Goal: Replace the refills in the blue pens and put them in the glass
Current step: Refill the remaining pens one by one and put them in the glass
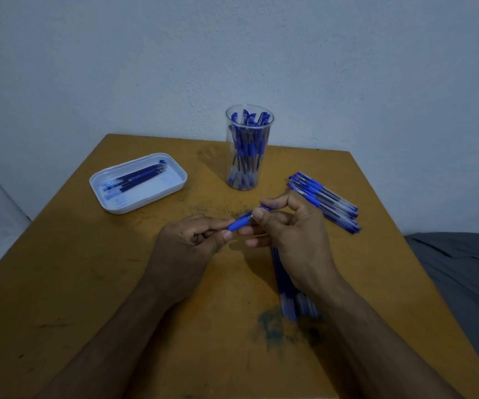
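Both hands hold one blue pen (242,222) above the middle of the table. My left hand (195,240) pinches its blue grip end, and my right hand (285,226) curls round the barrel end. A clear glass (249,148) stands at the back centre, holding several blue pens. More blue pens (326,201) lie in a row on the table to the right of my right hand. A bundle of refills (288,289) lies under my right wrist, partly hidden.
A white tray (137,182) with several refills sits at the back left of the yellow-brown table (88,283). A dark ink stain marks the table near the front. Grey cloth (462,269) lies past the table's right edge. A pale wall stands behind.
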